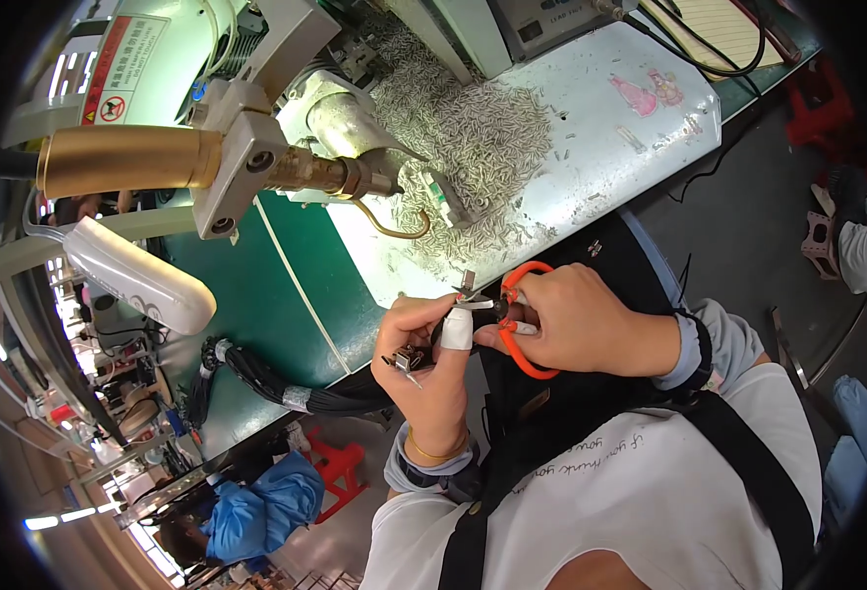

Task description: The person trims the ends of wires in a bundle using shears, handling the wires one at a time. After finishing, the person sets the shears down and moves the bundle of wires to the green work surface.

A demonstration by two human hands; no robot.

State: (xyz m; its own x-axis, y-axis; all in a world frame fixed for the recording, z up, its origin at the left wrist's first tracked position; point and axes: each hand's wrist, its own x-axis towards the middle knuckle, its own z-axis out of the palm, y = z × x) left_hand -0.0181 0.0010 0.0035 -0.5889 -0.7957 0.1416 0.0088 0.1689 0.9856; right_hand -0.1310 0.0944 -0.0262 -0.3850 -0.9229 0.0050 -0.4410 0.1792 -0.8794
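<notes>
- Head view: a left hand (pixel 421 366) pinches a small metal part (pixel 467 280) just off the near edge of the tabletop (pixel 227 261); a second part (pixel 409 359) rests against the same hand.
- The right hand (pixel 586 320) is wrapped around orange pliers (pixel 514 346), tips at the pinched part; whether their jaws meet is too small to tell.
- A slip of the tips, so close to the taped thumb (pixel 457 329), could nick it; loosened fingers could drop the second part, perhaps into the pin heap (pixel 492 138) if the hand strays far.
- Lettering marks a red-and-white warning label (pixel 123 64), far left, with a barred circle; script runs across the white shirt (pixel 591 482).
</notes>
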